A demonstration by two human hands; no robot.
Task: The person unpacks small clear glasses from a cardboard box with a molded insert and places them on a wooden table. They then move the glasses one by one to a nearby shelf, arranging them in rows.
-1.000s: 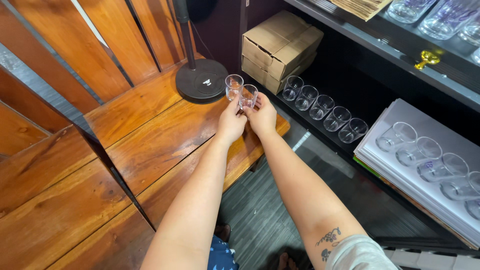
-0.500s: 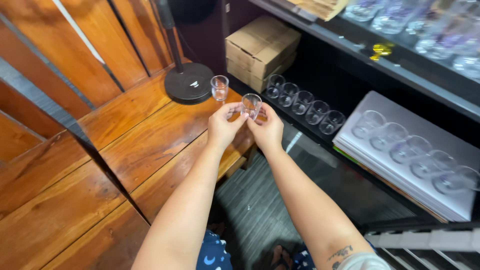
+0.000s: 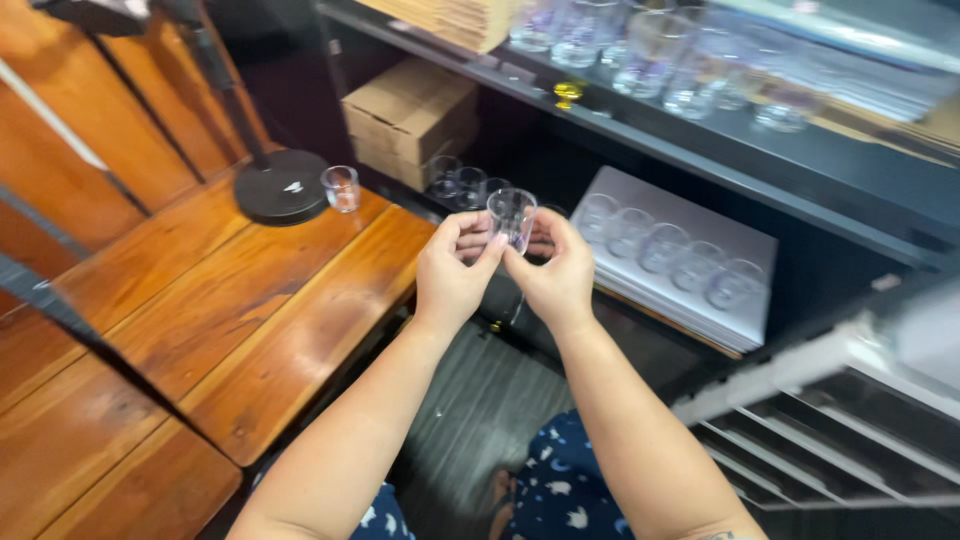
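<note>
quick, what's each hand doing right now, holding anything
Left hand: closed on the small clear glass, fingers on its side.
Right hand: closed on the same glass from the other side.

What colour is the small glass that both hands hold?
The small glass is clear and colourless; the head view shows it.
</note>
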